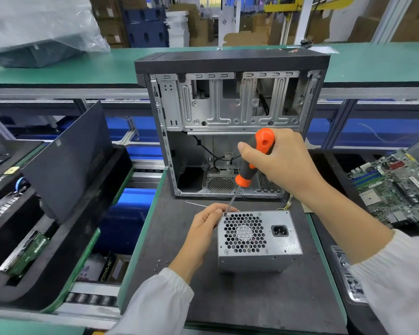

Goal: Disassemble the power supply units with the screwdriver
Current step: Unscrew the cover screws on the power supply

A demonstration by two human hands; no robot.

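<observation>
The right hand [282, 163] grips the screwdriver [252, 163], its tip at the power supply unit's [259, 240] corner, where the left hand [207, 226] pinches its edge.

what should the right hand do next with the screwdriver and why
Probably turn the screwdriver to back out the corner screw: its tip sits at the top-left corner of the PSU, the right hand grips the handle, and the left hand steadies that corner.
</observation>
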